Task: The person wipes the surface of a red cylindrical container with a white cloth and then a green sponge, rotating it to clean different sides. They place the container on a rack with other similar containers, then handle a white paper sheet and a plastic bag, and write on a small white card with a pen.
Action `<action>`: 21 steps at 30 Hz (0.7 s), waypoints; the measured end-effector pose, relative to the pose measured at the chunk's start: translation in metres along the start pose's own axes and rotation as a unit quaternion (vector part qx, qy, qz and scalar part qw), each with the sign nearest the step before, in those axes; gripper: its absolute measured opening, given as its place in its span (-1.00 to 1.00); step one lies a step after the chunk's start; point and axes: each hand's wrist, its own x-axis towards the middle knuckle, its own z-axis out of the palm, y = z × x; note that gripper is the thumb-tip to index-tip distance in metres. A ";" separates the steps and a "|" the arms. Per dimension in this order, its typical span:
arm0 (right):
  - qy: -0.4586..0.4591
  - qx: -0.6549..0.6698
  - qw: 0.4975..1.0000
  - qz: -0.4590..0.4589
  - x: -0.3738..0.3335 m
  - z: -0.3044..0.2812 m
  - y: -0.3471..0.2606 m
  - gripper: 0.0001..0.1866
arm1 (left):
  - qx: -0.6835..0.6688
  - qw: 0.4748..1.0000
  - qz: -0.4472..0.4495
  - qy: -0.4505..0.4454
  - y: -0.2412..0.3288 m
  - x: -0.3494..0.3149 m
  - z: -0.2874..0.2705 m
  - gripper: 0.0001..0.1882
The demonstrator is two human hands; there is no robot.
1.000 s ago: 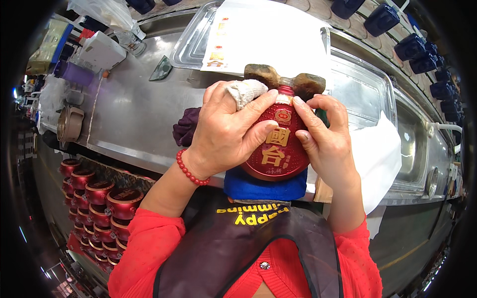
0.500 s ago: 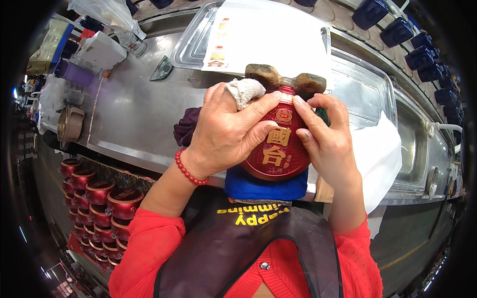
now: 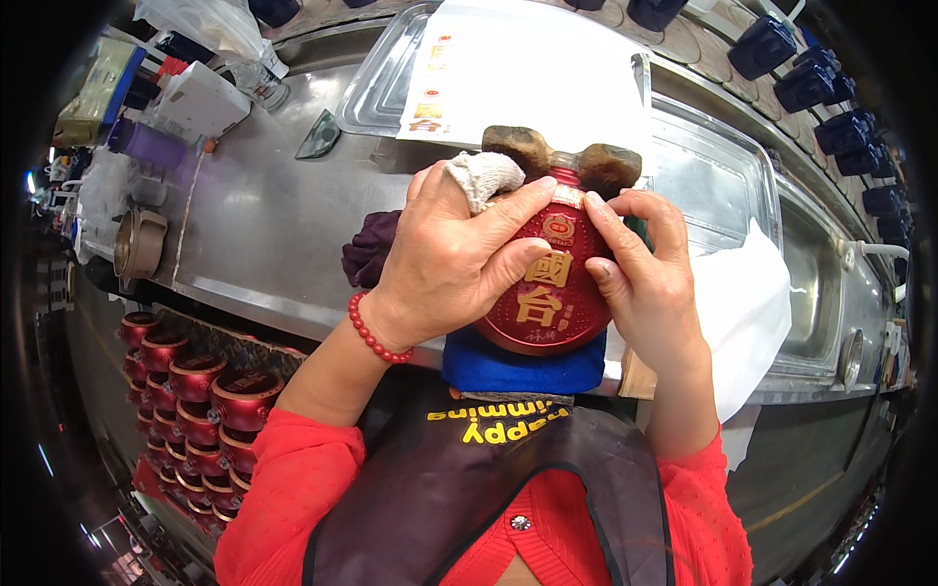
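Note:
A round red bottle (image 3: 543, 311) with gold lettering lies with its neck between two worn brown pads (image 3: 610, 168) of a rest and its base towards me on a blue cloth pad (image 3: 523, 363). From the left, my left hand (image 3: 445, 239) grips it, index fingertip pressed on a small pale label (image 3: 568, 195) below the neck. A white cloth (image 3: 484, 178) is tucked in that hand's fingers. My right hand (image 3: 650, 264) holds the other side, index fingertip at the label's right end and thumb on the bottle's side. Its other fingers are curled, partly hidden behind the bottle.
Beyond the bottle, a white sheet with gold and red decals (image 3: 528, 73) covers a metal tray (image 3: 376, 88). Dark blue containers (image 3: 762, 47) line a belt at the far right. Red bottles (image 3: 246, 400) are stacked at lower left. A sink (image 3: 811, 283) lies right, a purple cloth (image 3: 371, 249) left.
My right index finger and thumb have shifted slightly right along the label and bottle. My left hand barely moves. The dark blue containers have advanced along the belt towards the right.

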 end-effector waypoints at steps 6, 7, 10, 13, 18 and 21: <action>0.002 0.000 1.000 -0.001 0.000 0.000 0.001 -0.52 | -0.018 1.000 -0.002 0.011 -0.003 -0.002 0.002 -0.56; 0.002 -0.001 1.000 -0.004 0.000 0.000 0.001 -0.52 | -0.017 1.000 0.000 0.014 -0.003 -0.002 0.002 -0.56; 0.004 -0.001 1.000 -0.005 0.000 0.000 0.002 -0.52 | -0.017 1.000 0.001 0.015 -0.003 -0.002 0.002 -0.57; 0.001 0.001 1.000 -0.001 0.000 0.000 0.002 -0.52 | -0.023 1.000 -0.002 0.015 -0.002 -0.002 0.001 -0.57; 0.004 0.001 1.000 -0.004 0.000 0.000 0.001 -0.51 | -0.023 1.000 -0.001 0.016 -0.002 -0.002 0.001 -0.57; 0.003 0.002 1.000 -0.003 0.001 -0.001 0.000 -0.51 | -0.027 0.999 0.000 0.019 -0.002 -0.002 0.002 -0.57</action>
